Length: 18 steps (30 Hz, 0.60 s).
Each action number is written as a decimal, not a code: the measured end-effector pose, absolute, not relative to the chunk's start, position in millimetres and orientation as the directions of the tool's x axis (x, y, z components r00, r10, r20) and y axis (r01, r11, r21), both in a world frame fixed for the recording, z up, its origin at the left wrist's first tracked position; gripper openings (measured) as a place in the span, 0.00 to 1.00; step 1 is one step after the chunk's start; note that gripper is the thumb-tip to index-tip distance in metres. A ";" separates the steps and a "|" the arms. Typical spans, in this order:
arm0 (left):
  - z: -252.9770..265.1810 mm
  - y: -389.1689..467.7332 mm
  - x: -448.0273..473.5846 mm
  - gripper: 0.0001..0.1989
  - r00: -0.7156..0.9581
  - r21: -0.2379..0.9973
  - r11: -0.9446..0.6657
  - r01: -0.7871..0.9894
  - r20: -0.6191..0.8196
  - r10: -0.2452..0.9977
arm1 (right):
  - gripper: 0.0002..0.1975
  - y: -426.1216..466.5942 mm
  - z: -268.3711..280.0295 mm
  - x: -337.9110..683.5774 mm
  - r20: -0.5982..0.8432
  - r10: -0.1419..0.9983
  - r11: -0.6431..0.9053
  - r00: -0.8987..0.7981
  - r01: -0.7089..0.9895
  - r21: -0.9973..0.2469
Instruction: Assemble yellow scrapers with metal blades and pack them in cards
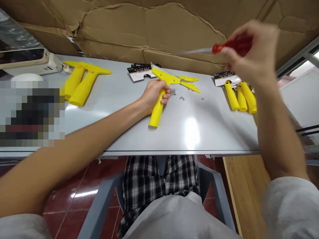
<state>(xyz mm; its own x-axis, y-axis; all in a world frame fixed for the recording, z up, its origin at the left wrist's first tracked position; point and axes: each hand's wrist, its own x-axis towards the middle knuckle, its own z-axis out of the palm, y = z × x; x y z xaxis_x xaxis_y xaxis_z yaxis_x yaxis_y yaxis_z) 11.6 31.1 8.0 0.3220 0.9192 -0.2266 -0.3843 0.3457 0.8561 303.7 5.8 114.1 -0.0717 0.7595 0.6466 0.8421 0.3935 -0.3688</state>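
My left hand (157, 94) is wrapped round the handle of a yellow T-shaped tool (156, 114) with a thin metal strip along its head. The handle's end points towards the table's front edge. Raised at the upper right, my right hand (254, 53) grips a screwdriver (220, 48) with a red handle. Its shaft points left, blurred and well apart from the yellow tool. Several small screws (182, 98) lie on the table just right of my left hand. Two slim yellow pieces (190, 87) lie by the tool's head.
Several yellow handles (231, 96) lie at the right beside printed cards (226, 79). More black-and-white cards (142, 72) lie behind the tool. Two yellow T-shaped tools (86, 83) are at the left, near a white device (32, 63). Cardboard (119, 30) walls the back of the white table (139, 141).
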 end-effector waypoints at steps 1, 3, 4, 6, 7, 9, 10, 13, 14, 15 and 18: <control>8.0 31.0 11.3 0.19 0.325 0.856 0.340 -0.391 -0.217 0.920 | 0.18 9.9 93.1 302.1 0.628 0.778 0.346 -0.025 0.851 -0.395; 8.8 30.3 10.6 0.17 0.336 0.858 0.330 -0.392 -0.200 0.920 | 0.24 17.7 49.8 298.6 0.559 0.828 0.315 0.054 0.779 -0.542; 9.4 29.8 10.3 0.16 0.342 0.861 0.328 -0.390 -0.196 0.919 | 0.26 21.0 30.3 297.2 0.536 0.841 0.308 0.077 0.745 -0.591; 10.7 29.0 9.8 0.16 0.346 0.862 0.329 -0.385 -0.195 0.918 | 0.29 25.7 0.4 295.4 0.519 0.850 0.302 0.090 0.725 -0.619; 11.2 28.8 9.6 0.16 0.344 0.862 0.331 -0.385 -0.198 0.918 | 0.29 26.6 -8.9 295.0 0.516 0.852 0.297 0.086 0.733 -0.612; 12.1 28.8 9.4 0.16 0.338 0.859 0.334 -0.389 -0.204 0.919 | 0.27 25.8 -17.6 294.9 0.513 0.855 0.274 0.083 0.766 -0.581; 12.4 28.8 9.3 0.16 0.335 0.858 0.334 -0.390 -0.206 0.920 | 0.25 24.4 -18.4 295.1 0.509 0.856 0.261 0.084 0.781 -0.567; 12.5 29.3 9.0 0.15 0.337 0.863 0.324 -0.388 -0.194 0.921 | 0.19 19.7 -16.5 296.6 0.488 0.870 0.232 0.066 0.819 -0.524; 12.2 29.5 8.9 0.15 0.343 0.866 0.317 -0.386 -0.184 0.921 | 0.18 18.7 -16.4 297.2 0.475 0.879 0.232 0.041 0.834 -0.500; 11.6 29.8 8.7 0.14 0.350 0.869 0.311 -0.386 -0.174 0.920 | 0.16 18.2 -16.9 297.8 0.459 0.888 0.236 0.007 0.851 -0.470; 8.6 31.6 8.1 0.14 0.367 0.870 0.296 -0.394 -0.146 0.919 | 0.14 18.8 -20.3 298.6 0.428 0.899 0.261 -0.091 0.897 -0.357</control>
<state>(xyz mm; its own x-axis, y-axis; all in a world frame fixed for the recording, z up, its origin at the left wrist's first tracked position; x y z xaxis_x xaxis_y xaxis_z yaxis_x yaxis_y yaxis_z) 8.1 31.6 8.6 0.3670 0.9187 -0.1458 -0.3942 0.2956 0.8702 298.6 18.8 -20.3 -0.0912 0.8990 0.4283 0.8966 0.2613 -0.3575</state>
